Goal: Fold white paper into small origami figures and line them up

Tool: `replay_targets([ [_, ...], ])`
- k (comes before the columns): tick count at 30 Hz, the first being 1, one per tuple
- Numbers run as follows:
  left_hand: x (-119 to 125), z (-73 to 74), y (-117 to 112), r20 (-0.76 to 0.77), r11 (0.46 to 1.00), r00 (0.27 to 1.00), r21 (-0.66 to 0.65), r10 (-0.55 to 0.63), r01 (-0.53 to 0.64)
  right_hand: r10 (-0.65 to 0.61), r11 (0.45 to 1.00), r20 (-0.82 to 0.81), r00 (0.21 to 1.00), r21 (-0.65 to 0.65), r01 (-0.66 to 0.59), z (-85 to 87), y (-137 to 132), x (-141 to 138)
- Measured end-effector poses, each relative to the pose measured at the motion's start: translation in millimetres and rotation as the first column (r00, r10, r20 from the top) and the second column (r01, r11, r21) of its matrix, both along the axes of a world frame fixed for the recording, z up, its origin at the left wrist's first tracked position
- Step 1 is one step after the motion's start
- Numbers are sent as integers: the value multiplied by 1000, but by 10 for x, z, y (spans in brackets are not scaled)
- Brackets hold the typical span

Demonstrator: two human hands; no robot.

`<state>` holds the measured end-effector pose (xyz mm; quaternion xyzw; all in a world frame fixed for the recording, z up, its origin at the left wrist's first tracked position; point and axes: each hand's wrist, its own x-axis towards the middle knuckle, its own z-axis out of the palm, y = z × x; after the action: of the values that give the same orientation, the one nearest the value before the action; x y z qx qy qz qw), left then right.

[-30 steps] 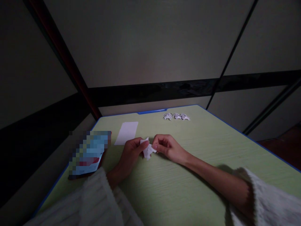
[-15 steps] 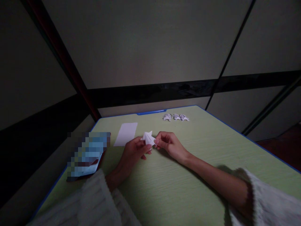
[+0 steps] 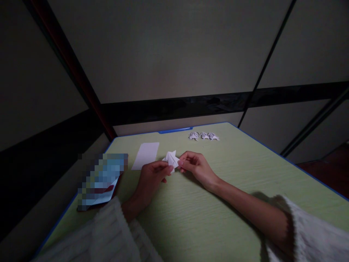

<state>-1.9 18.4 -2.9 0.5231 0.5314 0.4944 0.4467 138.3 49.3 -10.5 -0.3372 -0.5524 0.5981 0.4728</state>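
A small folded white paper figure (image 3: 171, 158) with pointed flaps is held just above the table, between my two hands. My left hand (image 3: 152, 177) pinches its lower left part, thumb on top and fingers underneath. On the other side, my right hand (image 3: 196, 165) grips the right-hand flap between thumb and forefinger. Parts of the folded paper are hidden behind my fingertips. Farther back, to the right, several similar folded paper figures, one of them a paper figure (image 3: 193, 136) standing slightly apart, sit in a row.
A flat sheet of white paper (image 3: 147, 153) lies behind my left hand. At the left edge rests a tablet-like device (image 3: 109, 182) with a blurred screen. The pale green table (image 3: 212, 225) has a blue rim and a blue handle (image 3: 176, 130), with dark-striped panels (image 3: 174, 54) behind it.
My left thumb has shifted slightly left and up on the folded paper, and the figure has turned a little. My right hand keeps its pinch nearly in place.
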Motion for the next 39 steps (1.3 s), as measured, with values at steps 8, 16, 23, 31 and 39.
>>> replay_targets([
  [8, -39, -11, 4, 180, 999, 984, 42, 2, -10, 16, 1000, -15, 1000, -5, -16, -13, 6, 13],
  [16, -17, -15, 4, 94, 995, 996, 103, -5, -5, 100, 989, -117, 988, -97, -111, -30, 2, 1],
  [23, -20, 7, -14, 66, 986, 997, 162, -50, 39, 189, 949, -250, 950, -201, -242, -17, -12, 12],
  [31, -4, -29, -25, 266, 984, 949, 104, -170, 147, 236, 949, -216, 948, -161, -273, -19, -1, 38],
  [39, -13, -35, -42, 279, 975, 934, 57, -221, 213, 272, 958, -122, 954, -61, -281, -32, 4, 40],
])
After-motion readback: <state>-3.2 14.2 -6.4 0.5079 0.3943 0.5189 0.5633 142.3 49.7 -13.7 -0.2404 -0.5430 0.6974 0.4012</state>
